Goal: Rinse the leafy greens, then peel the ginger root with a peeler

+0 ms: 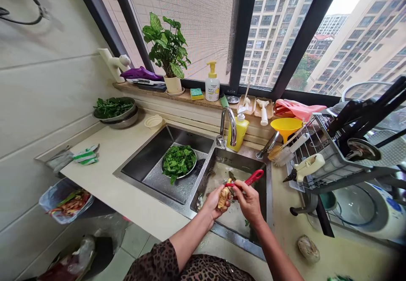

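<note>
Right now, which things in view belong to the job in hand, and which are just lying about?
Belonging to the job:
ginger root, in the left fingers
red peeler, in the right fingers
right sink basin, beneath both

Apparently just lying about:
potted plant
green-and-yellow sponge
white pump bottle
yellow funnel

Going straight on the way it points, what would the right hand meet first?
Probably the knobbly root in the left hand, close ahead of the right hand; exact depth is unclear.
</note>
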Demonstrator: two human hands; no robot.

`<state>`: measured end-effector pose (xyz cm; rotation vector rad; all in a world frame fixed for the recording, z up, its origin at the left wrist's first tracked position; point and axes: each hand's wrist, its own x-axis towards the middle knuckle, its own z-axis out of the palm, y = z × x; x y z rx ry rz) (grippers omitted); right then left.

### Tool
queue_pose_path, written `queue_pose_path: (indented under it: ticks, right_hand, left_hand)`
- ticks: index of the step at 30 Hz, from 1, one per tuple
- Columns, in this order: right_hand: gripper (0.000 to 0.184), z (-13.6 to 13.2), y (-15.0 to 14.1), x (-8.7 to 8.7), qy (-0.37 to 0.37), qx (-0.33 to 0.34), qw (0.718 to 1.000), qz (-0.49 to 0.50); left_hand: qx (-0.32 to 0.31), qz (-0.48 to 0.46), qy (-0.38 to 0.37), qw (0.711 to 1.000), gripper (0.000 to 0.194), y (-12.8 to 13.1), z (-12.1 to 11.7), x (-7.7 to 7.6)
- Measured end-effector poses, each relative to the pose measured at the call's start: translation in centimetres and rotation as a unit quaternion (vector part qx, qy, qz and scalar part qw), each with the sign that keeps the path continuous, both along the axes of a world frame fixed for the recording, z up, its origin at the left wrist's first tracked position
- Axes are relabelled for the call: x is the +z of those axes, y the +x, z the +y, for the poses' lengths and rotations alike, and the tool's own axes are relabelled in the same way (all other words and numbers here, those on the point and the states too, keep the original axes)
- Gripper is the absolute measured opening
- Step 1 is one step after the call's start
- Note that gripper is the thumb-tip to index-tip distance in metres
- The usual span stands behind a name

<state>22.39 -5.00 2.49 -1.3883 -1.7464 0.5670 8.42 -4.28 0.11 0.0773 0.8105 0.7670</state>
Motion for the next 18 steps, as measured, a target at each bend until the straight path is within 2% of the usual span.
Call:
queue_pose_path:
  ticks: [3, 6, 10, 12, 15, 16, 18]
  right_hand:
    - [0.024, -0.3, -0.7, 0.0, -0.003, 0.021, 0.999, -0.026]
    - [0.025, -0.5, -0.8, -0.3, 0.016, -0.002, 0.998, -0.056]
    - [0.028, 0.1, 0.0, -0.7, 0.064, -0.026, 0.992, -0.110]
    - [0.029, 0.9, 1.1, -1.3, 0.083, -0.061, 0.984, -0.146]
    - [0.029, 2.2, 3.1, -3.5, 0.076, -0.150, 0.967, -0.189]
    - [0.027, 2.3, 3.5, -4.6, 0.053, -0.157, 0.966, -0.201]
    - [0.017, 2.0, 3.7, -7.4, -0.023, -0.117, 0.971, -0.209]
  left_hand:
    - [-0.022, -0.056, -0.014, 0.998, 0.031, 0.1, 0.0, 0.5]
    - [-0.068, -0.097, -0.023, 0.993, 0.030, 0.2, -0.1, 0.6]
    - [-0.123, -0.131, -0.023, 0.984, 0.026, -0.1, -0.3, 0.1]
    - [-0.136, -0.141, -0.025, 0.980, 0.026, -0.4, -0.4, -0.4]
    - [-0.114, -0.104, -0.013, 0.988, 0.027, -0.9, -0.5, -1.2]
    - [-0.092, -0.079, -0.004, 0.993, 0.029, -1.1, -0.4, -1.4]
    - [-0.044, -0.041, 0.018, 0.998, 0.035, -1.4, -0.1, -1.5]
